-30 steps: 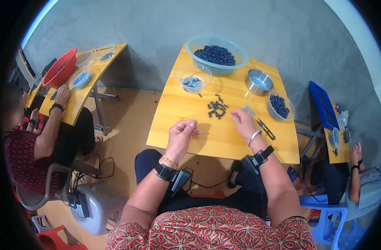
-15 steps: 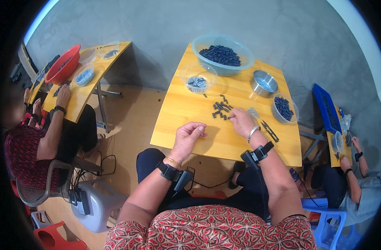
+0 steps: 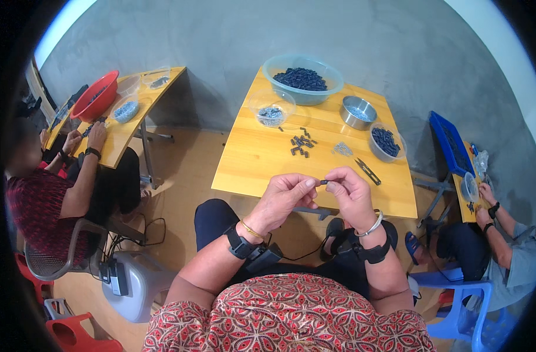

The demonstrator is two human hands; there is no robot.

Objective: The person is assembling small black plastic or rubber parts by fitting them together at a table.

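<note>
Over the near edge of the wooden table, my two hands meet at one small black plastic piece [image 3: 324, 182]. My left hand [image 3: 280, 198] pinches its left end between thumb and forefinger. My right hand [image 3: 351, 193] closes on its other end, covering part of it. Beyond my hands lies a loose pile of similar black pieces [image 3: 302, 144] on the tabletop [image 3: 250, 167]. Right of that pile sits a small heap of pale, shiny bits [image 3: 342, 148]. A pair of black thread snips [image 3: 368, 171] lies nearest my right hand.
At the table's back stands a large translucent basin [image 3: 333, 88] of black pieces. A clear bowl [image 3: 259, 108] stands left, a metal bowl [image 3: 358, 122] and a clear tub [image 3: 391, 157] right. Co-workers sit at tables on both sides, near a red basin [image 3: 95, 97] and a blue tray [image 3: 450, 141].
My right hand has come back from the pile with a black piece and met my left hand. Both hands are now over the table's near edge.
</note>
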